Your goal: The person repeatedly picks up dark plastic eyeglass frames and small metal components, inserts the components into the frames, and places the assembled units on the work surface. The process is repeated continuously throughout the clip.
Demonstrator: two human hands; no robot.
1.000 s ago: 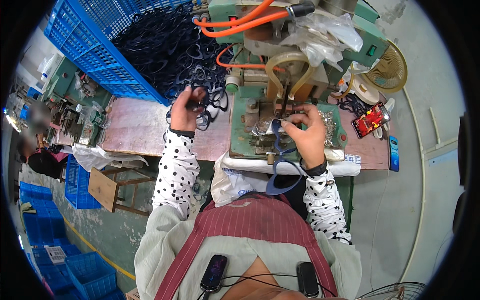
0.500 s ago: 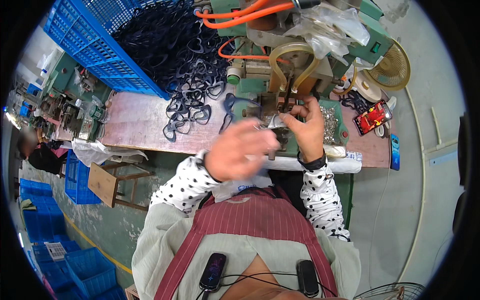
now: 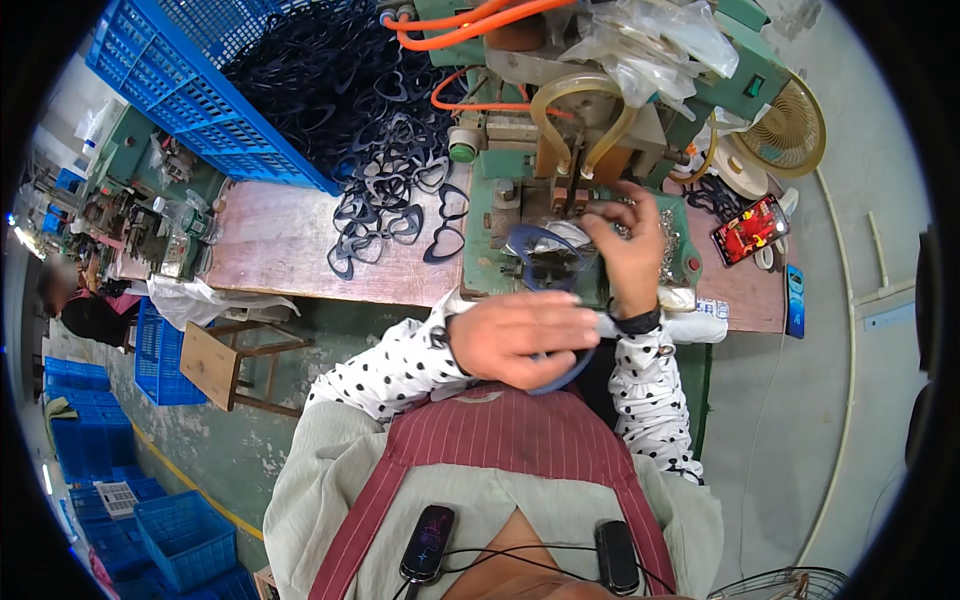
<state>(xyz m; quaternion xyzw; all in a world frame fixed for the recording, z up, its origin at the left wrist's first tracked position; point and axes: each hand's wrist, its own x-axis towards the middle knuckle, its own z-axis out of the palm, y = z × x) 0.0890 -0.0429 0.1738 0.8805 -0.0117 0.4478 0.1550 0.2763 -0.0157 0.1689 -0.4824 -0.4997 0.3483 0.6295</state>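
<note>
My left hand (image 3: 525,340) is low in front of the bench machine (image 3: 480,215), fingers together over a dark blue glasses frame (image 3: 518,240) with heart-shaped rims. One rim reaches up over the machine's work spot; the other curves out below my palm. My right hand (image 3: 632,245) is beside the two upright metal tips (image 3: 570,195), thumb and fingers curled close together. Whatever is between those fingertips is too small to make out. To its right, small shiny metal parts (image 3: 672,240) fill a green tray, partly hidden by the hand.
More heart-shaped frames (image 3: 385,215) lie loose on the bench, spilling from a large blue crate (image 3: 215,110). Orange hoses (image 3: 470,30) cross above. A phone (image 3: 750,232), a second phone (image 3: 795,300) and a small fan (image 3: 790,125) are at the right; a wooden stool (image 3: 215,365) stands lower left.
The blurred left hand has moved down and right, and the blue frame has shifted right from the bench to the machine front. My right hand has moved slightly right, away from the silvery piece.
</note>
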